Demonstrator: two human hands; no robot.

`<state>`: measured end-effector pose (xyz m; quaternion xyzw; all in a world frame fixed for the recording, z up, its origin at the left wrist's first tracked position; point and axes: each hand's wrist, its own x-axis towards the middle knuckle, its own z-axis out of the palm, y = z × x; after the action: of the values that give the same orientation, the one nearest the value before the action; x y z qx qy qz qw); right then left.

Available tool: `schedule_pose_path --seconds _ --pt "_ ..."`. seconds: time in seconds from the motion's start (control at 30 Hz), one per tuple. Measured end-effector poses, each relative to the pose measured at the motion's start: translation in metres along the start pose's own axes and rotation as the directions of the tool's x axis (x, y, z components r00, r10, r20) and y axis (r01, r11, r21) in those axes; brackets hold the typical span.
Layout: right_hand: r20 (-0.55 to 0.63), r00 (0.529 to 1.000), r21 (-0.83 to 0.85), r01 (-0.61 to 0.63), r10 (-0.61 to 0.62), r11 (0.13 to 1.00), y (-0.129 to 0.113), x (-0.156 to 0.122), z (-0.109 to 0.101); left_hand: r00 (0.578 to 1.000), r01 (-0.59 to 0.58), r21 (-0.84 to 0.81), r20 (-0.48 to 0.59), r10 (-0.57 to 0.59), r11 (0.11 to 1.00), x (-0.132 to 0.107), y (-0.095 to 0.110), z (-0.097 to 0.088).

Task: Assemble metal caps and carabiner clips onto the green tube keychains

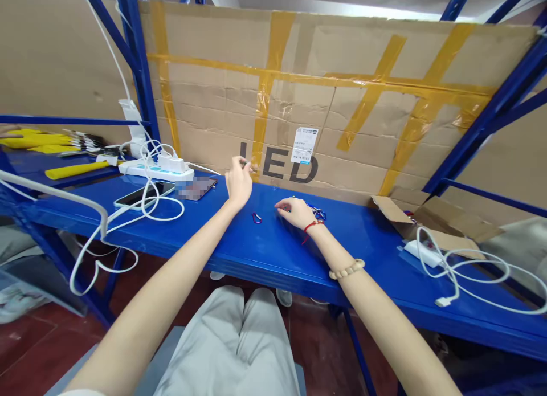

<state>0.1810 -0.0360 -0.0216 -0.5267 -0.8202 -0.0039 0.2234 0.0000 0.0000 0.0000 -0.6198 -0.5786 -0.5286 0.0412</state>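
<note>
My left hand [239,182] is raised just above the back of the blue table, its fingers closed in a pinch. A small dark bit shows at its fingertips, too small to name. A small carabiner [256,217], dark with a reddish edge, lies on the tabletop between my two hands. To its right, my right hand [298,213] rests low over the table with fingers curled together; what they hold, if anything, is hidden. Several small blue metal clips [318,212], which look like carabiners, lie partly covered behind that hand.
A white power strip [158,169] with tangled cables, a phone [145,195] and a dark flat device [200,187] lie at left, near a yellow strip [77,170]. An open cardboard box [444,219] and a white charger [424,252] stand right. Tall taped cardboard [205,111] backs the table.
</note>
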Motion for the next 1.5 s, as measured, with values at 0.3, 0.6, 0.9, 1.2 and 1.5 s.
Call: schedule_pose_path --seconds 0.3,0.6,0.9,1.2,1.5 --pt "0.043 0.99 -0.05 0.135 -0.133 0.99 -0.05 0.046 0.03 0.954 0.277 -0.154 -0.075 -0.29 0.949 -0.022 -0.045 -0.025" --pt "0.095 0.987 -0.239 0.149 -0.129 0.96 -0.089 0.066 0.052 0.967 0.131 -0.205 0.242 -0.079 0.97 -0.026 -0.045 -0.01" --pt "0.126 0.98 -0.308 -0.11 0.155 0.945 -0.045 0.047 0.018 0.926 -0.039 -0.286 0.35 0.143 0.958 -0.027 -0.039 -0.009" --pt "0.188 0.945 -0.164 -0.237 0.266 0.958 -0.01 0.012 0.003 0.852 -0.159 -0.282 0.444 0.276 0.946 -0.03 -0.039 -0.014" --pt "0.174 0.973 0.018 -0.158 0.153 0.987 -0.01 0.009 0.001 0.785 -0.224 -0.226 0.535 0.314 0.948 -0.033 -0.039 -0.018"
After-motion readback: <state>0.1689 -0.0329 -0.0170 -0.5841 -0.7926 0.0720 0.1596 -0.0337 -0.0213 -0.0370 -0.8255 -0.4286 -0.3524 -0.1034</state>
